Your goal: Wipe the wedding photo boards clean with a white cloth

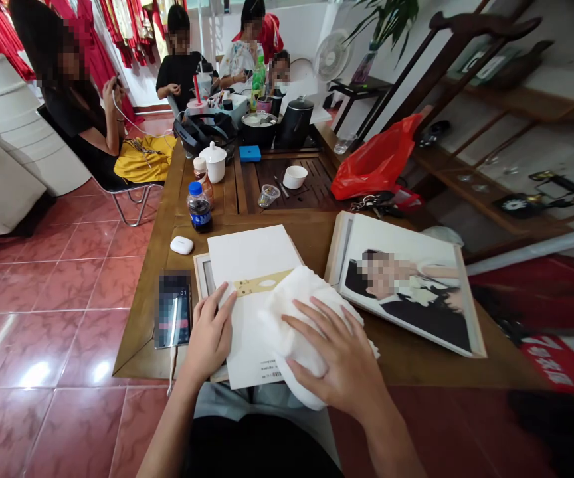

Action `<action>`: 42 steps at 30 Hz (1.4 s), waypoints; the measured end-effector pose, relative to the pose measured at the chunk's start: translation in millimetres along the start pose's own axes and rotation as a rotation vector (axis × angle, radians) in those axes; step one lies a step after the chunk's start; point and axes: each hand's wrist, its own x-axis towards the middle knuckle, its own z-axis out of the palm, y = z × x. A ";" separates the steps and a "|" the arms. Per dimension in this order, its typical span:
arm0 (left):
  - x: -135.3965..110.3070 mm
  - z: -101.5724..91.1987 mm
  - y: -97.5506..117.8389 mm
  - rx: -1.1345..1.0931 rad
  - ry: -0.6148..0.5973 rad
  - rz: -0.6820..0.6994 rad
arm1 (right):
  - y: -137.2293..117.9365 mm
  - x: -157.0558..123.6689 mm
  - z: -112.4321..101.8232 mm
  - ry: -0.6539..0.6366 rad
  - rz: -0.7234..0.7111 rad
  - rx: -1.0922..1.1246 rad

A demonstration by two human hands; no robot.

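A white sheet of card (250, 338) with a beige strip and small print lies on the wooden table in front of me. Under it, the edge of a pale frame (200, 279) shows at the left. My left hand (211, 335) rests along the left side of the card, fingers stretched out and holding nothing. Over the card's right side is a bunched white cloth (291, 312). My right hand (334, 348) is curved around this cloth, thumb and fingers pressed into it. What lies beneath the cloth is hidden.
A framed photo (406, 285) lies at the right. A phone (173, 312) with a cable and a white earbud case (182, 245) are at the left. Farther back stand a bottle (199, 209), a lidded cup (213, 162) and a red bag (379, 159). Several people sit beyond.
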 end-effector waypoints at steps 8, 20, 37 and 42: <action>-1.5 -4.2 -0.4 -0.018 -0.056 0.001 | -41.8 15.2 7.3 -0.085 -0.172 0.081; -0.6 0.2 0.4 0.001 0.015 0.015 | -1.0 1.5 0.5 0.007 -0.044 -0.007; -0.8 -0.4 -0.5 -0.011 0.024 0.012 | -8.8 2.9 3.6 -0.006 -0.051 0.014; -1.1 1.6 0.1 -0.010 0.035 0.022 | 2.4 -3.1 -1.2 0.037 -0.013 -0.030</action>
